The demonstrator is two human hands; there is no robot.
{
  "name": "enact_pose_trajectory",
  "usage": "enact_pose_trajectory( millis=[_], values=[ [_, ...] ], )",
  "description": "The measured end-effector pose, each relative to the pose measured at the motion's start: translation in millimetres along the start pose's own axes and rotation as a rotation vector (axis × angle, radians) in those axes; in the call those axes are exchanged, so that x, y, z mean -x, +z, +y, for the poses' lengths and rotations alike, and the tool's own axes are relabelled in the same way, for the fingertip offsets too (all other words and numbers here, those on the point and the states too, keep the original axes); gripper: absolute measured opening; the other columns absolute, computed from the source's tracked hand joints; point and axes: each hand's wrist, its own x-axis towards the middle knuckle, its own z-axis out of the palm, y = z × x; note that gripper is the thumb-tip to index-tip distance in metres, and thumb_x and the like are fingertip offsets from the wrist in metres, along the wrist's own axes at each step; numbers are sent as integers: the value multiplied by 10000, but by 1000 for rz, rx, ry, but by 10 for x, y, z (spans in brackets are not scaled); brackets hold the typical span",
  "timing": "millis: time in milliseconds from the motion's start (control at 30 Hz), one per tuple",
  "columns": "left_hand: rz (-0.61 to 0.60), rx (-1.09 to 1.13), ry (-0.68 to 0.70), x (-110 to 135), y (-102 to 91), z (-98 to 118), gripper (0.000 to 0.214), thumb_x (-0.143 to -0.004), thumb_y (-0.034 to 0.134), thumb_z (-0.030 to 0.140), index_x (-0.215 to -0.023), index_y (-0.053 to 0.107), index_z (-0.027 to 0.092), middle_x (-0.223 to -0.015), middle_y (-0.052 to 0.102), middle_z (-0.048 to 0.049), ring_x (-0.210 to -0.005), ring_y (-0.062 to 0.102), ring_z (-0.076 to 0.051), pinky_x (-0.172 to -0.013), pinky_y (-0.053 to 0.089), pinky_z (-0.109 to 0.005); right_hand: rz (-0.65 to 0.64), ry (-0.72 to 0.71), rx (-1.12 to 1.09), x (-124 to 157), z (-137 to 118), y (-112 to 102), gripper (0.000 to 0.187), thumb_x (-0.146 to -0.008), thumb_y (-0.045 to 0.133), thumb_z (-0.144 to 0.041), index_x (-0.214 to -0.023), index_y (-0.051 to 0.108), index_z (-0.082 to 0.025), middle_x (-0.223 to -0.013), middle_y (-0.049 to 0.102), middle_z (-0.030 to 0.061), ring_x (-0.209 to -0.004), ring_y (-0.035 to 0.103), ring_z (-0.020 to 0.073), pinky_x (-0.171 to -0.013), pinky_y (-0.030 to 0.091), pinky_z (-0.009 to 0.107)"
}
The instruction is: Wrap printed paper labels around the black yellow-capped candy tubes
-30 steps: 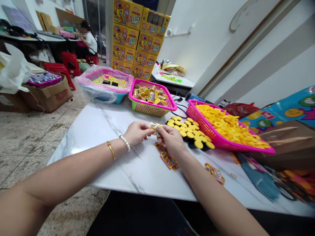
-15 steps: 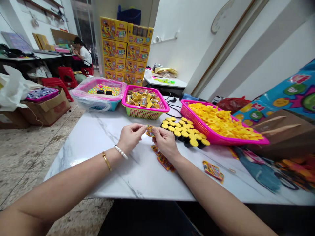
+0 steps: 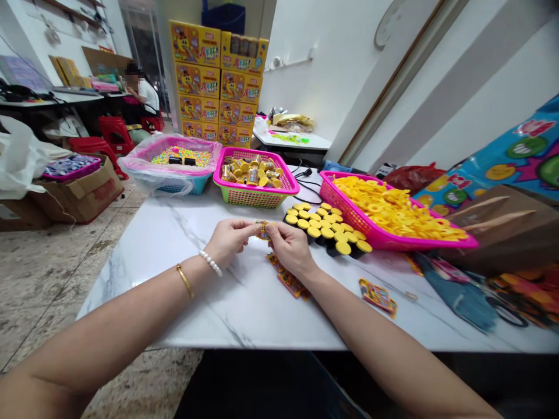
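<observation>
A small printed yellow-orange label is held up between both hands over the marble-patterned table. My left hand pinches its left end; my right hand grips the right end between thumb and fingers. Partly under my right hand lies a spread of similar labels. Just beyond that hand stand several black cups with yellow lids, packed close together. Another small stack of labels rests to the right of my right forearm.
Along the back are a lined basket of colourful beads, a pink-and-green basket of filled small containers and a pink basket of yellow plastic pieces. Yellow cartons are stacked behind. A seated person is far left.
The view has shifted slightly. Both hands keep hold of the label, with the left fingers stretched a little straighter along it. Things on the table lie as before.
</observation>
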Motion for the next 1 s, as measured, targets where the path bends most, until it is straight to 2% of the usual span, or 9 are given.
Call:
enact_pose_trajectory(
  millis=[167,300,433,533,600,667,767,900,1000],
  values=[
    [116,-122,131,16,29,-2,272,-613,809,391,-701,737,143,-633,657,-15,-543,485,-81,-497,359,-207,48,-50,108,14,-60,5,540,-900,486,-570,-510,454,-198,-502,411,-26,-500,384,109,-507,301,257],
    [176,-194,229,32,47,-11,185,-612,810,319,-677,751,157,-731,711,-45,-672,589,-131,-604,438,-229,46,-63,139,24,-78,23,561,-910,450,-588,-515,480,-192,-509,416,-18,-515,388,111,-509,303,256],
    [93,-141,86,45,54,15,182,-669,779,311,-649,734,136,-540,618,-14,-474,448,-77,-449,301,-216,-24,-104,238,-41,-65,-59,571,-947,397,-558,-540,556,-189,-522,478,-3,-530,427,125,-525,330,260],
    [62,-52,-14,30,47,43,174,-706,767,278,-675,719,113,-460,541,16,-384,337,-45,-396,191,-213,68,-198,504,-151,-21,-244,468,-946,460,-492,-686,692,-180,-665,604,47,-691,532,183,-672,408,306],
    [59,5,-63,7,35,50,141,-724,756,233,-687,703,107,-481,556,12,-366,345,-38,-380,163,-207,151,-235,738,-224,33,-384,296,-902,563,-405,-891,751,-177,-915,669,109,-912,553,252,-822,411,370],
    [41,60,-107,-18,18,43,106,-729,750,186,-702,693,100,-556,611,-9,-364,363,-27,-366,151,-196,123,-213,938,-274,99,-494,249,-841,635,-297,-1041,746,-201,-1133,639,141,-1066,500,306,-891,383,419],
    [-29,135,-181,-49,-12,25,54,-731,738,123,-756,711,84,-681,673,-40,-375,372,-4,-350,147,-172,-7,-151,1095,-298,179,-559,276,-810,621,-196,-1061,734,-222,-1134,641,137,-1076,476,324,-874,373,434],
    [-106,216,-256,-82,-52,24,52,-765,718,121,-785,727,74,-734,700,-70,-395,383,4,-328,151,-143,-33,-192,1107,-293,196,-515,219,-786,587,-160,-978,692,-152,-972,668,150,-1000,504,321,-865,380,452],
    [-109,292,-320,-118,-84,53,74,-817,658,100,-776,711,68,-794,719,-91,-401,393,12,-314,163,-115,33,-173,788,-309,173,-477,224,-731,631,-192,-948,661,-144,-906,668,119,-899,552,275,-842,425,434]
  ],
)
